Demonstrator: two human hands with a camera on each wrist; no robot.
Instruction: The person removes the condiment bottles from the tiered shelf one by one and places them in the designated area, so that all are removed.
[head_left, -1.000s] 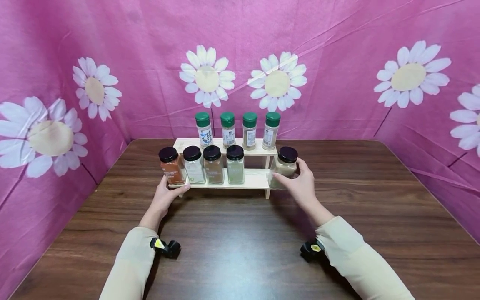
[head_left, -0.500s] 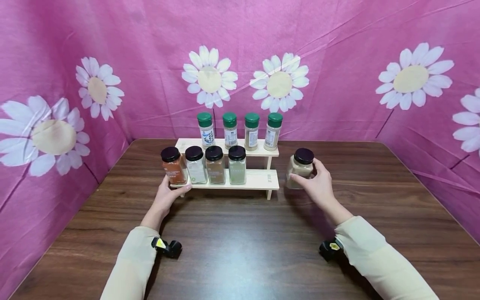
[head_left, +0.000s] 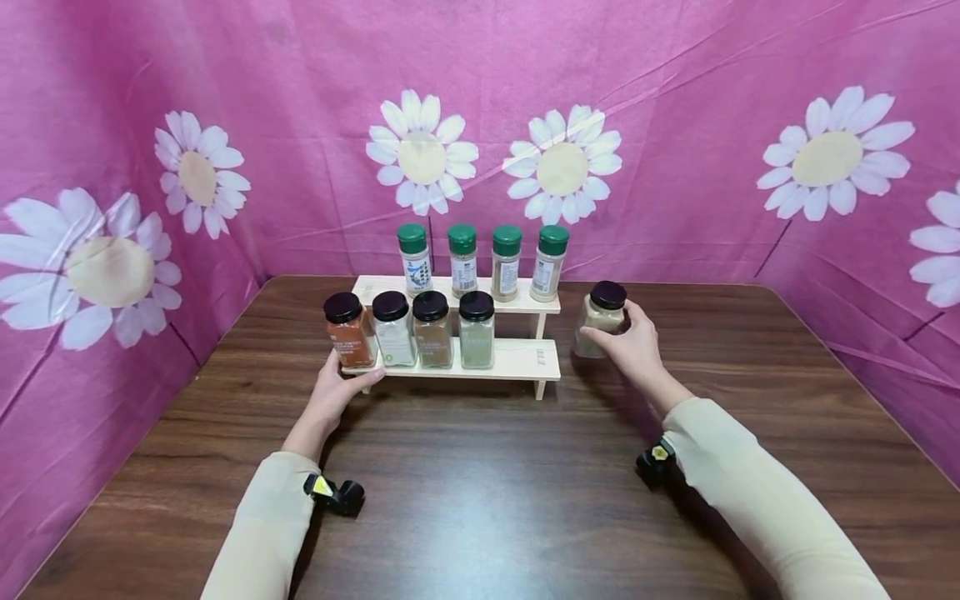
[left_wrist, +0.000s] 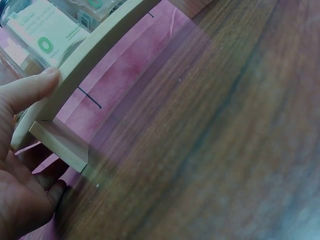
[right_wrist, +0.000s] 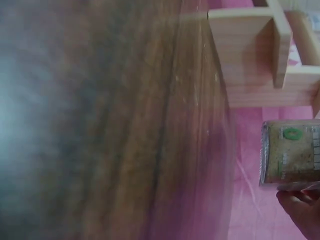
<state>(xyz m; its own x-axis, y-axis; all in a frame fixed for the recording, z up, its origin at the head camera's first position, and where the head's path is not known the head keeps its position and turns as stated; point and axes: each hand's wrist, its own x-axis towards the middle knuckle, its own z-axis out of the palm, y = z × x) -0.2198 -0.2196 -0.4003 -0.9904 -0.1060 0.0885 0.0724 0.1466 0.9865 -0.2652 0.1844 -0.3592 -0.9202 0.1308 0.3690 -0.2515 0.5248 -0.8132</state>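
Note:
A two-tier wooden spice rack (head_left: pixel 517 358) stands on the table. With the thumb on its lower shelf's front edge and fingers reaching under, my left hand (head_left: pixel 330 393) grips the rack's left end; the left wrist view shows the hand (left_wrist: pixel 25 200) beside the rack's short leg (left_wrist: pixel 62 145). My right hand (head_left: pixel 633 346) holds a square glass spice jar (head_left: pixel 602 321) with a black lid and beige contents, just right of the rack. In the right wrist view the jar (right_wrist: pixel 292 155) is off the table, its lid out of frame.
Several black-lidded jars line the lower shelf, among them a red-orange one (head_left: pixel 350 340) and a pale green one (head_left: pixel 476 340). Green-capped shakers (head_left: pixel 506 265) stand on the upper shelf. A pink flowered cloth (head_left: pixel 480 50) hangs behind the brown wooden table (head_left: pixel 465 492).
My right hand has carried the beige jar rightward off the lower shelf's right end, then slightly up or back in the head view. The left hand keeps its grip on the rack.

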